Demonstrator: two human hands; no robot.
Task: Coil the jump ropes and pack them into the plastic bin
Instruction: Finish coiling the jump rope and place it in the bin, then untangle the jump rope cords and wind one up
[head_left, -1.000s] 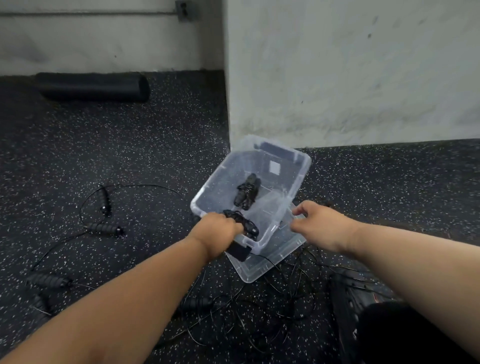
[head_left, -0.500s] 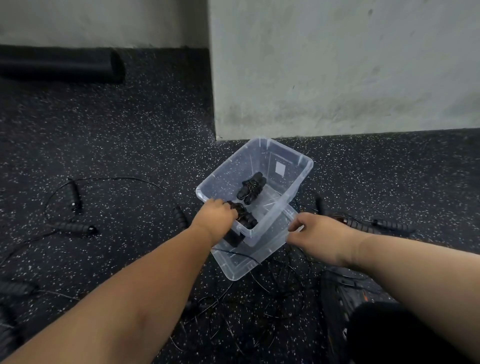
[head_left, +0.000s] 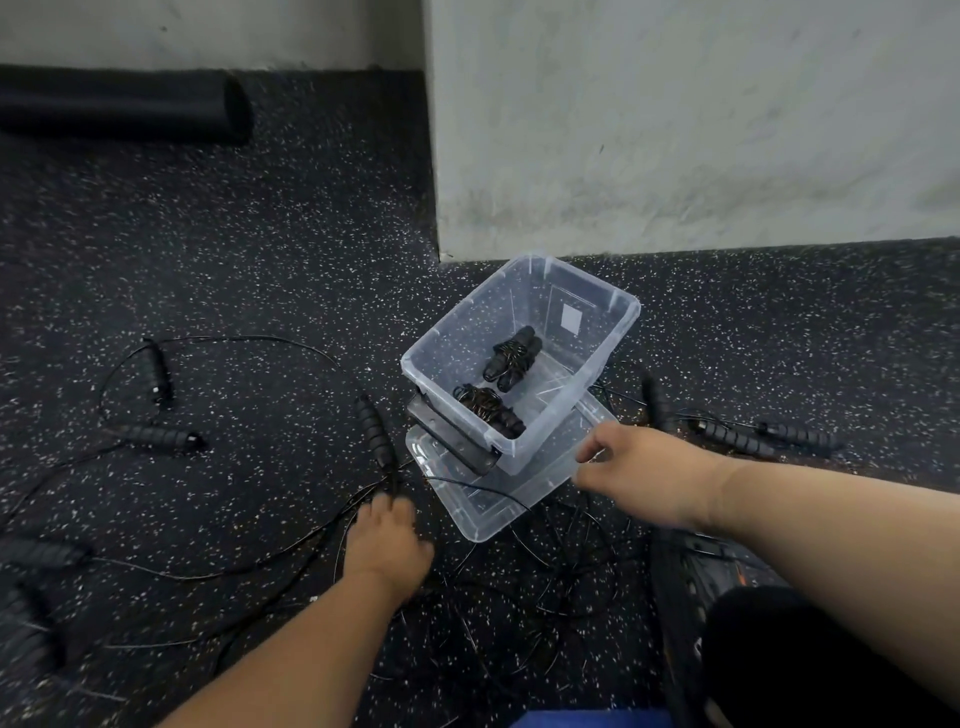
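Head view, bin: I saw the clear plastic bin (head_left: 597, 306) on the speckled floor by the wall corner, resting tilted on its lid (head_left: 483, 514).
Packed: two coiled ropes lay inside it, one bundle (head_left: 511, 358) mid-floor, another (head_left: 488, 410) against the near wall.
Left over: loose ropes were spread around, with handles at far left (head_left: 156, 371), near the bin (head_left: 375, 431) and at right (head_left: 795, 434), and a tangle of cord (head_left: 519, 587) in front of me.
Left hand: my left hand (head_left: 387, 545) was down at the cord below the near handle, fingers reaching; I could not tell whether it gripped anything.
Right hand: my right hand (head_left: 641, 475) hovered loosely curled beside the bin's near corner, holding nothing.
Progress: I judged two ropes done and several left to coil.
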